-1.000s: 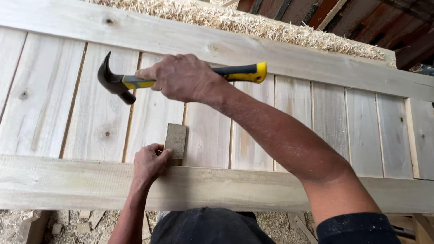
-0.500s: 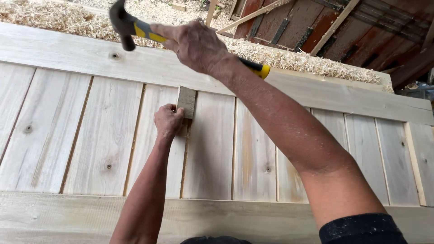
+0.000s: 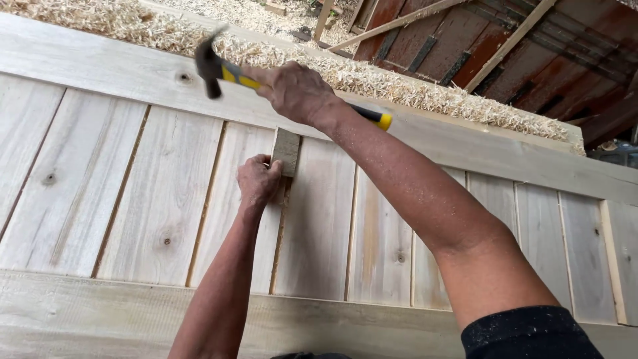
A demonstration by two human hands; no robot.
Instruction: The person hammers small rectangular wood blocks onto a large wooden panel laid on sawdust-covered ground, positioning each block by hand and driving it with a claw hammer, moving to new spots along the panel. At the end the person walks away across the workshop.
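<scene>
My right hand [image 3: 294, 90] grips a claw hammer [image 3: 222, 69] with a black head and a yellow and black handle, held over the upper cross rail [image 3: 106, 70] of a pale wooden panel. My left hand [image 3: 258, 181] holds a small wooden block [image 3: 286, 151] upright against the seam between two vertical boards, just under that rail. The hammer head hangs up and to the left of the block, apart from it.
The panel is made of vertical boards [image 3: 159, 199] with a lower cross rail [image 3: 100, 312] near me. Wood shavings [image 3: 412, 90] lie heaped along the top edge. Reddish panels and timber battens [image 3: 478, 53] lean behind.
My left hand slid the block up from the lower rail to the upper rail. The view moved up the panel, and the hammer went from level above the block to raised near the top rail.
</scene>
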